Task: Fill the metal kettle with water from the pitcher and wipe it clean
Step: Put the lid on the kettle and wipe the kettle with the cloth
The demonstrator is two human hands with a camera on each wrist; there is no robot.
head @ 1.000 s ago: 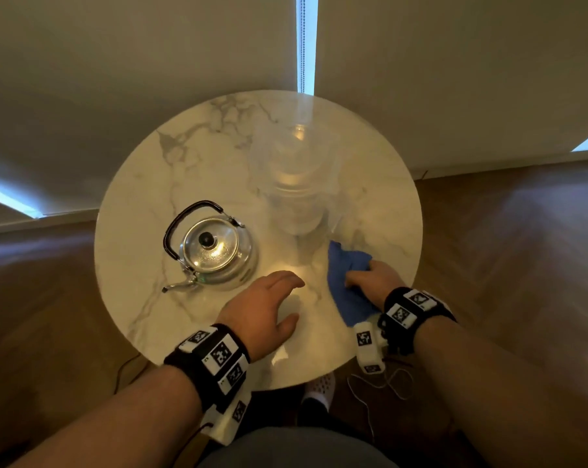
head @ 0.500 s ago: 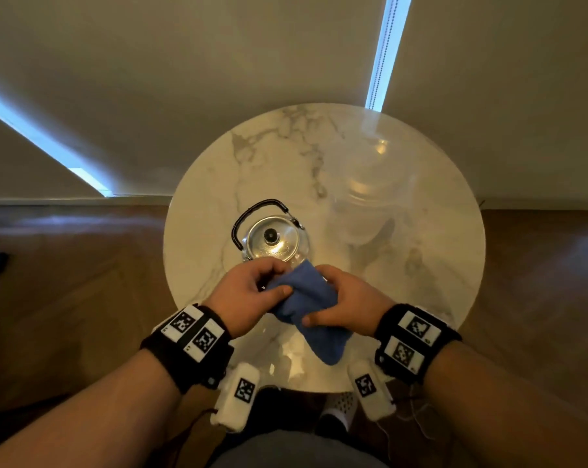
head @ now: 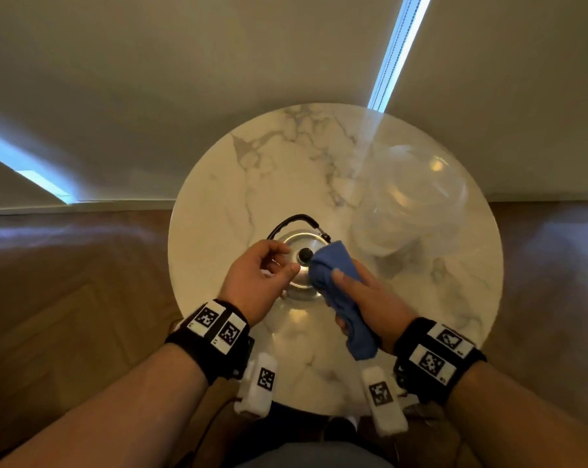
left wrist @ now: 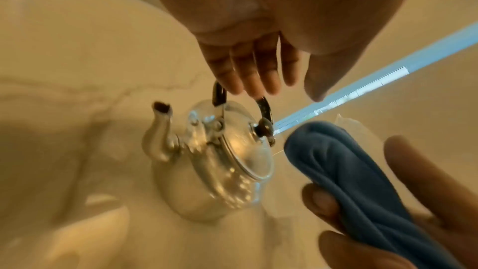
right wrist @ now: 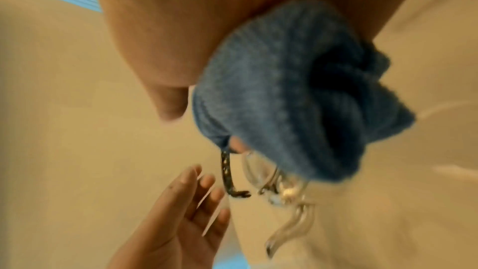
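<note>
A shiny metal kettle (head: 297, 261) (left wrist: 220, 163) with a black handle and black lid knob stands lid-on at the middle of the round marble table (head: 218, 197). My right hand (head: 366, 295) grips a bunched blue cloth (head: 336, 282) (left wrist: 346, 175) (right wrist: 297, 99) just right of the kettle's lid. My left hand (head: 262, 275) (left wrist: 258, 73) hovers over the kettle's left side, fingers relaxed and empty, close to the handle (left wrist: 264, 114). A clear plastic pitcher (head: 410, 201) stands behind and to the right of the kettle.
The table's front edge is close to my body. Wooden floor (head: 66, 282) surrounds the table, and a pale wall (head: 218, 62) with bright slits of light rises behind it.
A second ago the cloth lay on the table under my right hand. Both hands then held it in front of the kettle. Now only the right hand holds it, and the left has let go.
</note>
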